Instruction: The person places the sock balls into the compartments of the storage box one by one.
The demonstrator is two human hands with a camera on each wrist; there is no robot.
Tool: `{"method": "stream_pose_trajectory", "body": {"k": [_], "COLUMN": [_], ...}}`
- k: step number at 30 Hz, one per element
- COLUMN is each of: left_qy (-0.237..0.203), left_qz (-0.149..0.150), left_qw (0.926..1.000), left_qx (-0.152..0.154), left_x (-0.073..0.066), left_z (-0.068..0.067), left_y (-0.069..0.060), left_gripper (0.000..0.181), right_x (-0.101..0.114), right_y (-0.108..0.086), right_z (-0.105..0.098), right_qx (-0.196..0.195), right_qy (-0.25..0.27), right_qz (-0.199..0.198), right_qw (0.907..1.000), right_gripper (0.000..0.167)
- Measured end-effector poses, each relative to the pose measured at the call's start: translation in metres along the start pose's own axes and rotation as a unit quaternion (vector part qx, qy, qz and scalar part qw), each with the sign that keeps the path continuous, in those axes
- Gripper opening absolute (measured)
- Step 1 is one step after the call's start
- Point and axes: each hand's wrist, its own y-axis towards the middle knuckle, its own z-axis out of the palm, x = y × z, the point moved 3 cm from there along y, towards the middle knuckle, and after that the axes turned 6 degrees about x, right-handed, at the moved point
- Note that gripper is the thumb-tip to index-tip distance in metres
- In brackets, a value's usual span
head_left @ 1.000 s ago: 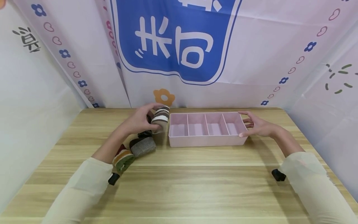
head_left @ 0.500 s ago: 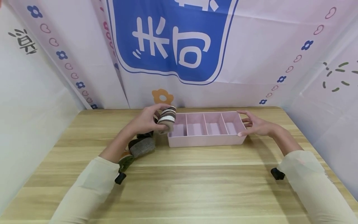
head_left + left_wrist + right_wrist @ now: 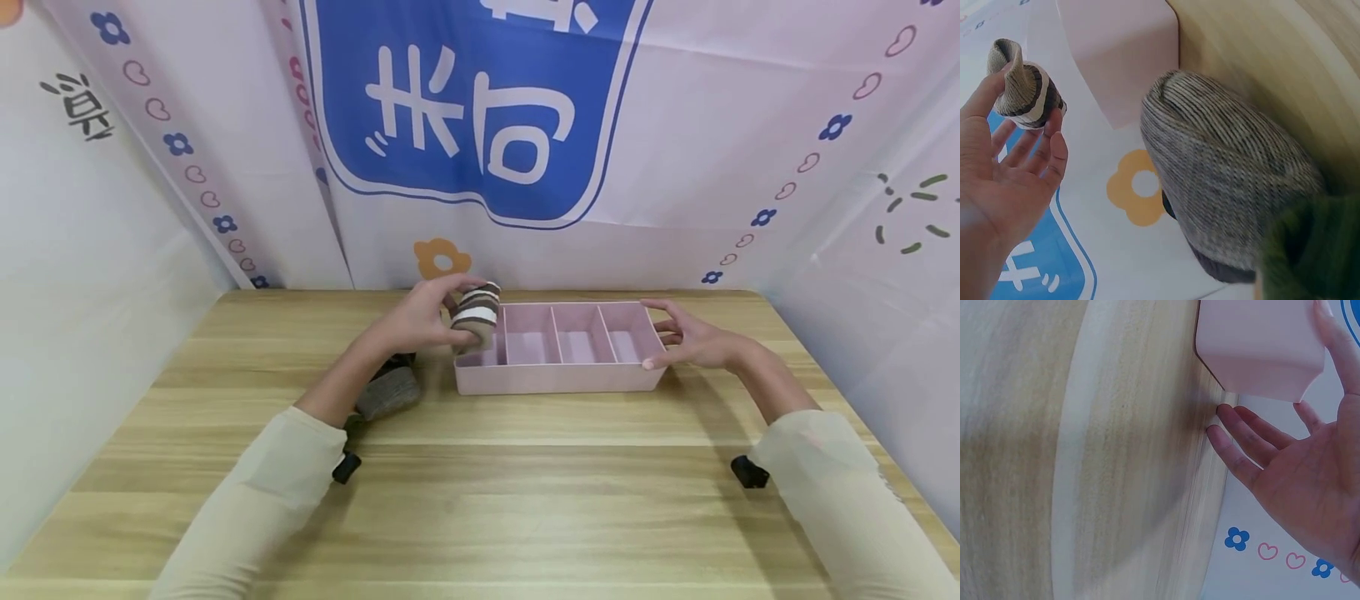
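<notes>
My left hand (image 3: 427, 317) pinches a rolled sock (image 3: 477, 312), beige with brown and white stripes, between thumb and fingers. The sock is above the leftmost compartment of a pink divided box (image 3: 558, 380); whether it touches the box I cannot tell. In the left wrist view, the striped sock (image 3: 1029, 100) has its folded beige opening upward. My right hand (image 3: 693, 337) holds the box's right end between thumb and forefinger, its other fingers loosely extended beside the end wall (image 3: 1260, 344). The compartments to the right hold nothing visible.
Left of the box lies a rolled grey sock (image 3: 390, 393), with a black one (image 3: 401, 361) partly hidden behind. A green sock (image 3: 1316, 250) is mostly covered by my left forearm in the head view. A printed cloth (image 3: 600, 258) hangs behind the wooden table (image 3: 540, 500).
My left hand has carried the striped sock rightward, from beside the box to above its left compartment. My left forearm now covers more of the socks on the table. My right hand stays on the box.
</notes>
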Motion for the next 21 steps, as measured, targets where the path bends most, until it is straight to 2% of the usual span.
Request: {"method": "stream_pose_trajectory", "body": {"k": [7, 15, 21], "left_qy": [-0.006, -0.016, -0.018], "left_qz": [0.009, -0.01, 0.004], "left_qw": [0.9999, 0.9997, 0.9996], "left_qx": [0.002, 0.015, 0.023], "left_x": [-0.009, -0.011, -0.014], "left_z": [0.006, 0.015, 0.022], "left_y": [0.009, 0.022, 0.032], "left_gripper": [0.076, 0.075, 0.073], "right_x": [0.001, 0.001, 0.0], "right_y": [0.001, 0.001, 0.001], "right_z": [0.0, 0.0, 0.0], "right_qx": [-0.003, -0.002, 0.001], "right_qy": [0.0, 0.001, 0.004], "right_qz": [-0.001, 0.002, 0.002], "right_qw": [1.0, 1.0, 1.0], "right_gripper": [0.107, 0.106, 0.106]}}
